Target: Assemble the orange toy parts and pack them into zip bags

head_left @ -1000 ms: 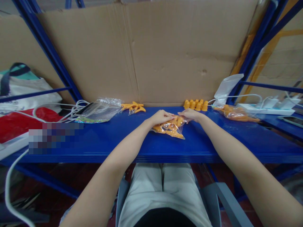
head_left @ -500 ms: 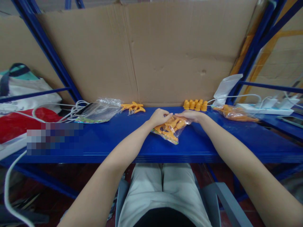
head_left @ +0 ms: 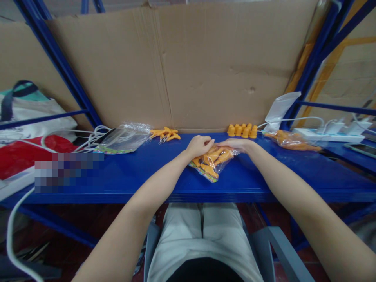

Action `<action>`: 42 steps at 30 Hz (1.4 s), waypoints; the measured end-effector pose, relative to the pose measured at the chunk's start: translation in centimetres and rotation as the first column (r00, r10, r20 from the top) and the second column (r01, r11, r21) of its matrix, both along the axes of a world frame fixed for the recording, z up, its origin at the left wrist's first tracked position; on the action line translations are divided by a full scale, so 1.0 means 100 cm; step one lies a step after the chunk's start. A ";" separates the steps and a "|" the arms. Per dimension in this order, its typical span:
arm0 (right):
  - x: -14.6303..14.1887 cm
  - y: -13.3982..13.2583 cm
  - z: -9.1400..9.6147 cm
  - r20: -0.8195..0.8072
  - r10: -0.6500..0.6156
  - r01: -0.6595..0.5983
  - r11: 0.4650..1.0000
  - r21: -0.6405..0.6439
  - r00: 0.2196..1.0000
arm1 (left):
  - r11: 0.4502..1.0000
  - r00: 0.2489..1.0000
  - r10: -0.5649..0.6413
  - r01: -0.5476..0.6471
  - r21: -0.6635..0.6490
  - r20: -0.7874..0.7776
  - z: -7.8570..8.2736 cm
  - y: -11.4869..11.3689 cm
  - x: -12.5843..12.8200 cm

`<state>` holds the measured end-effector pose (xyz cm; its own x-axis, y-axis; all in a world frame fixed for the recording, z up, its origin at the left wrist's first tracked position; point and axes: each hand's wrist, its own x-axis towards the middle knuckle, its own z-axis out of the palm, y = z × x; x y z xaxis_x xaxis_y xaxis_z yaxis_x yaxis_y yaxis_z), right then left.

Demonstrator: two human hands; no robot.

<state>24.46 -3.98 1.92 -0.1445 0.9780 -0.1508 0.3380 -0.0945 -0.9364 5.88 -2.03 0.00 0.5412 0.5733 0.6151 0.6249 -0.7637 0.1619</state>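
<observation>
Clear bag of orange pieces, both hands gripping

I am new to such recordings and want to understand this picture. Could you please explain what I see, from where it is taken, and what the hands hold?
There is no machine here. A person wears one camera on the head, so you look forward and down along their own arms. The left hand and the right hand hold a clear bag of orange pieces by its top, at a blue shelf. Farther back lie loose orange pieces, a row of orange caps, plastic bags on the left and another filled bag on the right. Cardboard stands behind.
</observation>
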 end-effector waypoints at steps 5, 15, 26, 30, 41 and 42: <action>-0.003 0.003 -0.004 -0.041 0.131 -0.135 0.984 -0.117 0.991 | 0.999 0.999 0.027 -0.027 0.027 -0.019 0.001 0.001 -0.001; -0.006 0.009 -0.010 0.007 0.098 -0.097 0.992 -0.084 0.995 | 0.998 0.998 0.064 -0.064 -0.015 0.008 0.001 0.002 -0.002; -0.007 0.008 -0.008 -0.134 0.105 -0.130 0.974 -0.188 0.985 | 0.997 0.998 0.057 -0.059 -0.053 -0.037 0.001 0.005 -0.002; -0.008 0.005 -0.006 -0.211 0.111 -0.162 0.957 -0.239 0.971 | 0.998 0.999 0.033 -0.033 -0.051 -0.018 0.001 0.004 -0.001; -0.015 0.001 -0.007 -0.242 0.067 -0.113 0.977 -0.182 0.968 | 0.997 0.997 0.075 -0.075 -0.024 -0.005 0.003 0.001 0.000; -0.016 0.002 -0.007 -0.250 0.055 -0.099 0.981 -0.166 0.967 | 0.995 0.995 0.095 -0.095 -0.025 -0.005 0.004 0.002 -0.001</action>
<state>22.87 -3.81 1.17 -0.2719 0.9237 -0.2698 0.1145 -0.2473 -0.9622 5.81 -1.83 0.40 0.4861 0.6373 0.5980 0.6950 -0.6968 0.1776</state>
